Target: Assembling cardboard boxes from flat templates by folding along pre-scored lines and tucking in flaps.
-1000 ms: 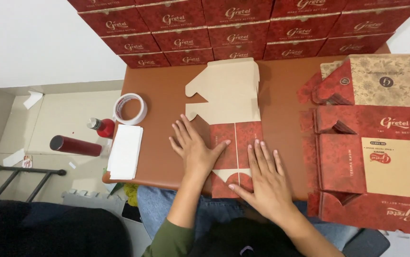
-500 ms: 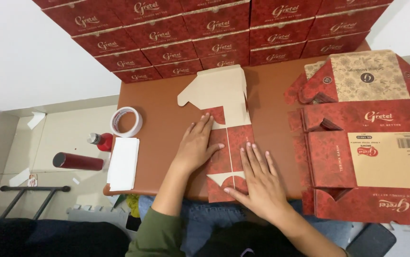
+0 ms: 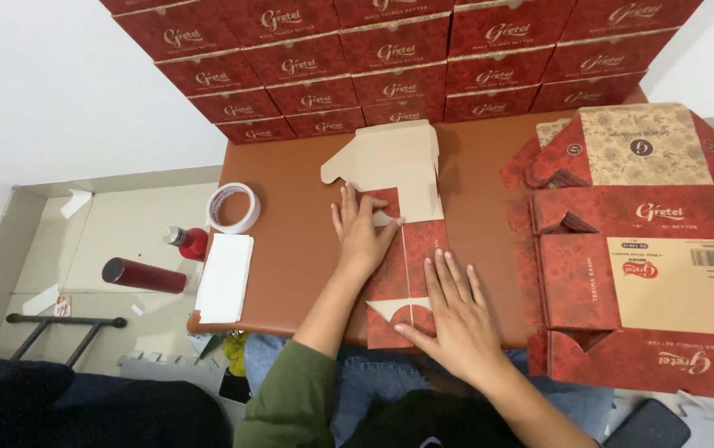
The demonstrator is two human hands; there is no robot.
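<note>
Under both palms lies a flat red box blank, partly folded, its pale inner side showing at the far end. The left hand presses flat on the blank's left panel, fingers spread and pointing away from the body, gripping nothing. The right hand lies flat nearer the body, fingers splayed across the lower panel beside a pale curved cut-out; it too only presses down.

The near end of the blank overhangs the brown table edge, so uneven pressure from the right hand could tip or slide the card, and a crease might then run crooked.

Right of the right hand sits a stack of opened flat cartons, close by. Left of the left hand are a tape roll and a white pad. Beyond the fingertips, a wall of stacked red boxes.
</note>
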